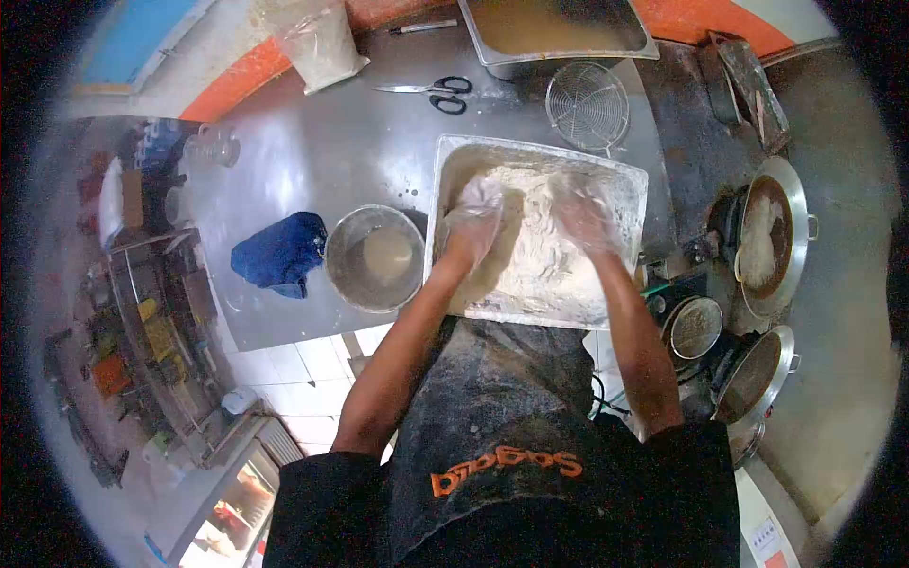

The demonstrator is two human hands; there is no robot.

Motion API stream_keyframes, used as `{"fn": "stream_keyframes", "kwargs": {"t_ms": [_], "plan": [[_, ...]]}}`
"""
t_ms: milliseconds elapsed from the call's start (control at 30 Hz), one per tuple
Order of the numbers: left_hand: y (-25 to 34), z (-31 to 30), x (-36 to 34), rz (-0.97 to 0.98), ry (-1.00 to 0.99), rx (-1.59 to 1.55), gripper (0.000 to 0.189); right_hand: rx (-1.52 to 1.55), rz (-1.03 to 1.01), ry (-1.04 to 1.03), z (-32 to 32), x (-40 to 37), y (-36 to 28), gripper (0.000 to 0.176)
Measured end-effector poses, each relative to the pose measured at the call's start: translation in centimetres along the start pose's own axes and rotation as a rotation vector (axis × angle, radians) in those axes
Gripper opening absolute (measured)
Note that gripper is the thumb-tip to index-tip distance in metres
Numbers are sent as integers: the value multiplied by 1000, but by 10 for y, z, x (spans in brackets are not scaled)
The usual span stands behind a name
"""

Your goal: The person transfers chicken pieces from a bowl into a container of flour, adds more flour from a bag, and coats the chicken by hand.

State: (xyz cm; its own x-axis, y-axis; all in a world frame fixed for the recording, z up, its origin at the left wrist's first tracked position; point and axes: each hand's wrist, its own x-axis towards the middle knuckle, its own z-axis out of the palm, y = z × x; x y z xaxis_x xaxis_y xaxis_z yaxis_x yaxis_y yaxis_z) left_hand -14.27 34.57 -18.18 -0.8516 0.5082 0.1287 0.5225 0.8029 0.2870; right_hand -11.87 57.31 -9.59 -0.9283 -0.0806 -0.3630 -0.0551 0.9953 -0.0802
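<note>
A rectangular tub (636, 204) of white flour (544, 270) stands in front of me at the table's near edge. Both of my hands are inside it, apart from each other and in thin see-through gloves dusted with flour. My left hand (476, 216) is at the left side of the tub, its fingers down by the flour. On the right, my right hand (579, 210) is over the flour, smeared by motion. Whether the fingers of either hand hold anything does not show. Just left of the tub sits a round metal pot (355, 291) with something pale inside.
A blue cloth (277, 254) lies left of the pot. Scissors (445, 93), a wire strainer (587, 106), a tray of cloudy liquid (559, 33) and a bag of white powder (322, 52) are farther back. Wide pans (778, 237) stand at the right.
</note>
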Motion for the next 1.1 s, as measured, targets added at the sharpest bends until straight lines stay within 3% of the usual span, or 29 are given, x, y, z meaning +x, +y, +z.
{"fn": "stream_keyframes", "kwargs": {"t_ms": [33,100,133,167,233,267,367,400,433,500,533,567,733,767,833,933,1100], "plan": [[-4,20,5,0,1,0,52,-255,-113,-21,60,19,6,54],[-19,53,17,100,64,-364,47,-786,-354,32,178,56,18,52],[-12,23,22,218,42,-282,42,-417,-409,120,121,28,8,54],[-2,-18,30,219,35,-283,42,-411,-407,117,129,28,24,54],[10,-86,57,-175,-956,-409,47,-71,-765,129,145,47,78,61],[5,-81,47,-177,-947,-407,47,-76,-770,135,127,44,79,61],[-11,-22,-24,53,-383,-441,55,-1021,-589,2,44,-30,61,68],[-8,-16,-29,-119,-616,-464,55,-1024,-584,9,45,-39,49,68],[-1,-24,-32,-115,-609,-461,55,-237,-389,-85,47,-47,36,73],[14,-44,-37,-539,-611,-955,57,1317,93,-226,52,-60,20,87],[12,12,-45,-738,-603,-1714,58,1350,110,-137,62,-60,18,86],[12,10,-44,-734,-607,-1716,58,1288,120,-101,70,-66,17,85],[-16,-32,-27,46,116,-718,56,1003,195,-66,63,-72,40,80],[-14,-31,-31,50,85,-642,56,866,230,-76,65,-72,39,79],[-1,-18,-43,-119,-195,-648,55,732,266,-70,65,-74,16,77],[24,5,-60,-342,-396,-786,54,878,207,-11,78,-73,-14,74],[25,0,-49,-469,-250,-1174,52,1411,256,173,62,-89,16,69]]}}
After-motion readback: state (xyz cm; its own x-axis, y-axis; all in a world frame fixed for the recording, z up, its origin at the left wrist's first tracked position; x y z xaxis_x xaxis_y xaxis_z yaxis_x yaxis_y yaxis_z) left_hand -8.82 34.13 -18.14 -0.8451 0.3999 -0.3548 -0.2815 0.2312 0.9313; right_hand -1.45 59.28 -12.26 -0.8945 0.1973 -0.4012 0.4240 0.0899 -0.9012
